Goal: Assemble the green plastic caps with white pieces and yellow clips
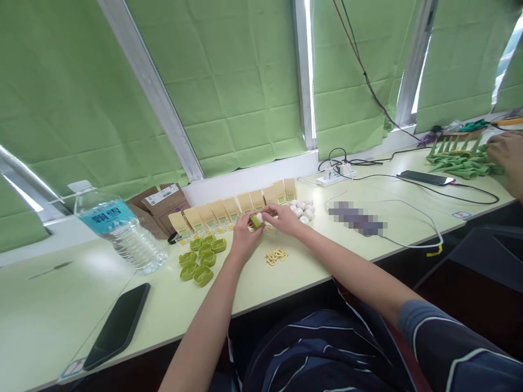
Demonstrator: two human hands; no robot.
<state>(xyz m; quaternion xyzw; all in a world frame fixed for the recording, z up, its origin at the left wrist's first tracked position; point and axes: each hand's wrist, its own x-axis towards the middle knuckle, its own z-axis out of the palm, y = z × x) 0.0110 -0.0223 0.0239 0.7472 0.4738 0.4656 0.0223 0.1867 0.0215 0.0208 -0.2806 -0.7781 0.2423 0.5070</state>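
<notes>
Both my hands meet over the pale green table [310,261] on a small green piece [256,220]. My left hand [244,235] is closed round it from below. My right hand [283,218] pinches it from the right, with something white at the fingertips. Several green heart-shaped shells [201,258] lie to the left of my hands. Small yellow cut-out pieces [277,255] lie just in front of them. A row of tan paper packets [232,209] stands behind, and several white round pieces [303,210] lie to the right.
A water bottle [118,228] lies on its side at the left, a black phone [117,325] near the front edge. Brown boxes [161,204] sit by the window. A power strip [335,175], cables and another phone [425,177] lie right, where another person's hand [509,158] rests on green items [461,161].
</notes>
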